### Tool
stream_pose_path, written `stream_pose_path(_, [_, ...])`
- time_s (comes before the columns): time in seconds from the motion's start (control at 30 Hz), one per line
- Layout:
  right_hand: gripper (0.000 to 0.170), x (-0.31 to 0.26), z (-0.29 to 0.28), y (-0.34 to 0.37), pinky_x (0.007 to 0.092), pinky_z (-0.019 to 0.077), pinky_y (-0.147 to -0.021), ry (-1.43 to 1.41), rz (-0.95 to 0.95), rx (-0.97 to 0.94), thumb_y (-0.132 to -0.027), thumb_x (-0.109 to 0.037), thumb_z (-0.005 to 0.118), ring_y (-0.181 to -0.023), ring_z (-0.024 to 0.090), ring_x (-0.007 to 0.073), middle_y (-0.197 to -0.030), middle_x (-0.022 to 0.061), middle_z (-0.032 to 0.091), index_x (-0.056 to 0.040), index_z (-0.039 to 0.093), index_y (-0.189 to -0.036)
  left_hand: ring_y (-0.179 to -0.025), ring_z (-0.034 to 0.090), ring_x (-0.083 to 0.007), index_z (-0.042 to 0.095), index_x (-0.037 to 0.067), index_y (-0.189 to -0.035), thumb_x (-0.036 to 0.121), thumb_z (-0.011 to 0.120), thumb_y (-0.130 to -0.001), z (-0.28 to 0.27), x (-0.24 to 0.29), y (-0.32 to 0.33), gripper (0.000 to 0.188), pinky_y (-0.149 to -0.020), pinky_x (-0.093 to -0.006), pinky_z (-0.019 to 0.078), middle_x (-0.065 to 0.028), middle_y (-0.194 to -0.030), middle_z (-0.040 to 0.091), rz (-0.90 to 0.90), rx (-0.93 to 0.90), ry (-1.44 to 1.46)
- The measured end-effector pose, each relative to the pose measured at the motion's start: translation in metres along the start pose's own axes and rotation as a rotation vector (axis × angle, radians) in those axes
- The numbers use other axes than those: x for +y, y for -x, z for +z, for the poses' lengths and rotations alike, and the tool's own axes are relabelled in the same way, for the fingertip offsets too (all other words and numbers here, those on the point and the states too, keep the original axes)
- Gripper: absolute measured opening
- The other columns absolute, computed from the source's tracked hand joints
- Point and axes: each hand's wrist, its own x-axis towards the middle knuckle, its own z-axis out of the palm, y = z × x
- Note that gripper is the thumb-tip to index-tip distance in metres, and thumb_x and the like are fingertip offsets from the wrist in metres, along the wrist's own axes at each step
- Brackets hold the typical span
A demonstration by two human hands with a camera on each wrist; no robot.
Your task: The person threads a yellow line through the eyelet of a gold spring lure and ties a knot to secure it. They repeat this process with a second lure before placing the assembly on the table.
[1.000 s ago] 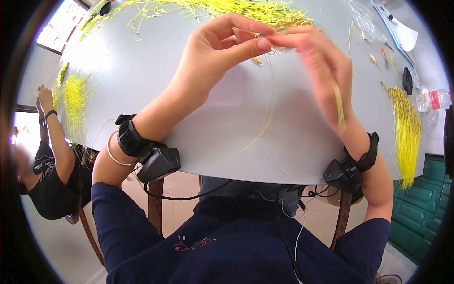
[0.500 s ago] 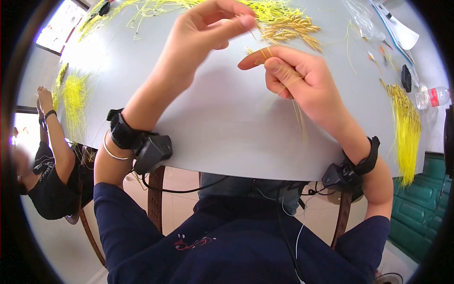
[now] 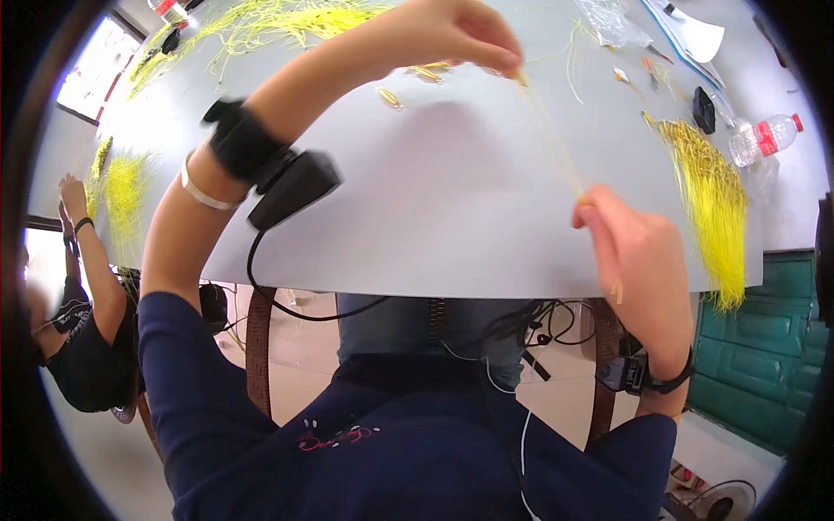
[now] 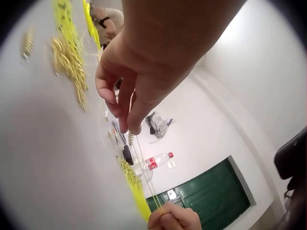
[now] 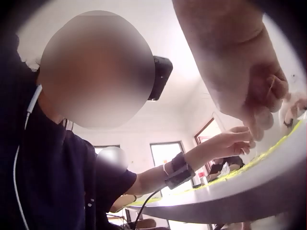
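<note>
Here, L hand [image 3: 462, 36] pinching gold coil [image 4: 130, 138] (prob.), R hand [image 3: 640, 252] pinching thread [image 3: 554, 141]

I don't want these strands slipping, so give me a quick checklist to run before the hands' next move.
1. Left fingers pinching the gold ribbed piece: ok.
2. Right hand gripping the strands: ok, at their other visible end.
3. Strands without slack: ok, they run nearly straight between the hands.
4. Strands apart from the yellow bundle: ok, it lies on the table, right of the right hand.
5. Fastening at the gold ribbed piece secure: cannot tell, too small and partly covered.
</note>
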Motion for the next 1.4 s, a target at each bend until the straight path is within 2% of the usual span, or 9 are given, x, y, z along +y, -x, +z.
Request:
stream_pose_path(0.17, [0.02,0.032,-0.02,0.036,0.0417,0.0345,-0.049,0.02,0.44,-0.035,-0.09,-0.017,0.045,-0.054,0.051,0.0362,-0.058,0.0179,0.049,-0.0037,0.051,-0.077,-0.07,0.063,-0.0193,0.071,0.005,-0.085,0.029,0.069,-0.07,0.054,0.01,-0.108,0.028,-0.066,-0.0294,0.0486,-0.0098,-0.074,0.068,0.209,-0.26,-0.016])
stream_pose_path(0.23, [0.021,0.046,-0.023,0.046,0.0415,0.034,-0.049,0.031,0.496,-0.009,-0.09,-0.017,0.045,-0.054,0.05,0.0364,-0.058,0.0183,0.049,-0.0032,0.05,-0.076,-0.074,0.058,-0.0094,0.07,0.013,-0.085,0.033,0.071,-0.073,0.078,0.031,-0.125,0.024,-0.059,-0.0221,0.0424,0.0009,-0.083,0.066,0.207,-0.206,-0.092])
stream_pose_path(0.3, [0.022,0.058,-0.026,0.052,0.0413,0.0334,-0.049,0.044,0.55,0.017,-0.091,-0.018,0.044,-0.053,0.049,0.0365,-0.058,0.0187,0.048,-0.0027,0.05,-0.076,-0.076,0.059,-0.0108,0.072,0.015,-0.083,0.036,0.073,-0.068,0.092,0.044,-0.152,0.027,-0.063,-0.0248,0.0458,0.0032,-0.08,0.067,-0.119,-0.437,-0.25])
stream_pose_path(0.43, [0.023,0.071,-0.026,0.059,0.0416,0.0339,-0.05,0.041,0.586,-0.004,-0.09,-0.019,0.045,-0.054,0.05,0.0365,-0.059,0.0195,0.048,-0.0012,0.05,-0.076,-0.077,0.059,-0.0112,0.072,0.017,-0.083,0.04,0.073,-0.065,0.13,0.038,-0.198,0.03,-0.065,-0.0257,0.0468,0.0042,-0.077,0.067,-0.168,-0.501,-0.52])
stream_pose_path(0.8, [0.022,0.081,-0.037,0.07,0.0392,0.0417,-0.064,0.242,0.771,0.094,-0.09,-0.022,0.047,-0.07,0.055,0.0338,-0.074,0.0174,0.055,-0.0008,0.053,-0.087,-0.088,0.062,-0.0284,0.066,0.012,-0.099,0.038,0.073,-0.061,0.173,0.05,-0.207,0.047,-0.076,-0.0389,0.0475,-0.0097,-0.096,0.064,-0.005,-0.048,-0.209])
stream_pose_path(1.0, [0.018,0.059,-0.062,0.05,0.036,0.0413,-0.077,0.616,0.347,0.411,-0.089,-0.016,0.049,-0.084,0.054,0.0285,-0.089,0.0124,0.056,0.0002,0.055,-0.094,-0.075,0.063,-0.0224,0.069,0.007,-0.088,0.028,0.067,-0.068,0.113,0.046,-0.2,0.029,-0.066,-0.0329,0.0487,-0.0097,-0.081,0.066,-0.002,0.027,-0.455])
stream_pose_path(1.23, [0.016,-0.007,-0.064,-0.022,0.0236,0.0408,-0.063,0.01,-0.013,0.145,-0.09,-0.012,0.048,-0.07,0.056,0.0134,-0.076,0.0064,0.057,0.0008,0.056,-0.083,-0.081,0.061,-0.0197,0.064,0.0,-0.104,0.023,0.064,-0.076,-0.028,0.014,-0.054,0.037,-0.073,-0.0303,0.0477,-0.0092,-0.087,0.067,-0.218,-0.129,-0.307])
stream_pose_path(1.3, [0.015,-0.017,-0.057,-0.056,0.0228,0.0404,-0.061,-0.037,-0.06,0.03,-0.088,-0.011,0.051,-0.068,0.056,0.0111,-0.072,0.0045,0.058,0.0004,0.056,-0.081,-0.067,0.059,-0.0102,0.069,0.013,-0.091,0.039,0.068,-0.075,-0.047,-0.007,-0.011,0.031,-0.05,-0.0215,0.0412,-0.0003,-0.074,0.064,-0.247,-0.01,-0.408])
stream_pose_path(1.4, [0.014,-0.004,-0.022,-0.107,0.0225,0.0406,-0.059,-0.154,-0.181,0.043,-0.086,-0.012,0.054,-0.066,0.056,0.0103,-0.07,0.0032,0.059,-0.0005,0.058,-0.081,-0.063,0.053,-0.0062,0.067,0.012,-0.091,0.038,0.062,-0.08,-0.061,-0.017,0.04,0.028,-0.046,-0.0187,0.0332,0.0016,-0.069,0.06,-0.321,0.055,-0.336])
